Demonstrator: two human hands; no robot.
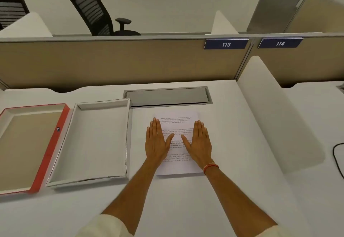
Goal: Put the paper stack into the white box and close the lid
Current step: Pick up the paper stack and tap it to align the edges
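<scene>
A stack of printed white paper (176, 123) lies flat on the desk in front of me. My left hand (158, 141) rests palm down on its left half, fingers stretched out. My right hand (199, 142) lies flat on its right half the same way, an orange band at the wrist. Neither hand grips anything. To the left of the paper stands the white box (128, 136), open and empty. Its lid (55, 143), red on the outside, lies open beside it at the far left, inner side up.
A grey cable hatch (167, 96) is set into the desk (186, 199) just beyond the paper. Tan partition panels (121, 63) close off the back, a white divider (275, 110) the right. A black cable (336, 154) lies at the far right edge.
</scene>
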